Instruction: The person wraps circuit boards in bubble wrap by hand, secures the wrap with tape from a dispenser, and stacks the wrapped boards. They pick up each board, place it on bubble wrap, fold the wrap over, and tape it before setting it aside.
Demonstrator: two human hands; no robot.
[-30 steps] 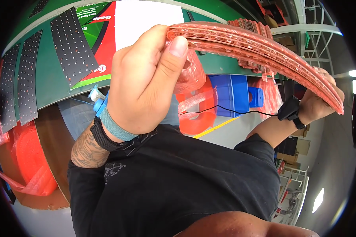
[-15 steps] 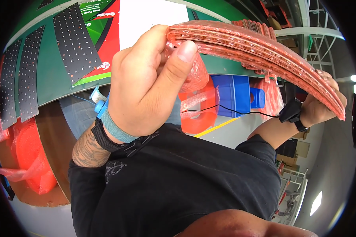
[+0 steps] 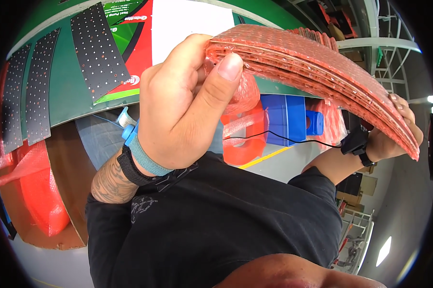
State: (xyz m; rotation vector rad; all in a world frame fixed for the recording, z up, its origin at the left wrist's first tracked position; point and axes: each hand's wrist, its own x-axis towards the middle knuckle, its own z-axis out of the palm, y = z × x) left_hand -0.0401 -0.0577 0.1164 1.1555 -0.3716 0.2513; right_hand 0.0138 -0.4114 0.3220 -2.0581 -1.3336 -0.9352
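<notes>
- Clasped at opposite ends by both bare hands, a thick stack of flat, red, translucent bubble-wrap packets (image 3: pixel 312 57) hangs in the air, crossing my view of the front edge of the green desk (image 3: pixel 64 89).
- Left hand (image 3: pixel 183 108): thumb pressed on the layered side, other fingers mostly hidden behind.
- Right hand (image 3: pixel 395 132): wrapped around the far end, fingertips showing past the packets.
- Narrow gaps show between layers; I'd judge that an even, gentle squeeze from both ends holds them flush without crushing bubbles.
- The stack looks bowed, so level support matters, lest the middle slip.
- Toward the desk's left end lie black, white-dotted panels (image 3: pixel 100 57); nearer its back edge, a plain white sheet (image 3: pixel 192 26).
</notes>
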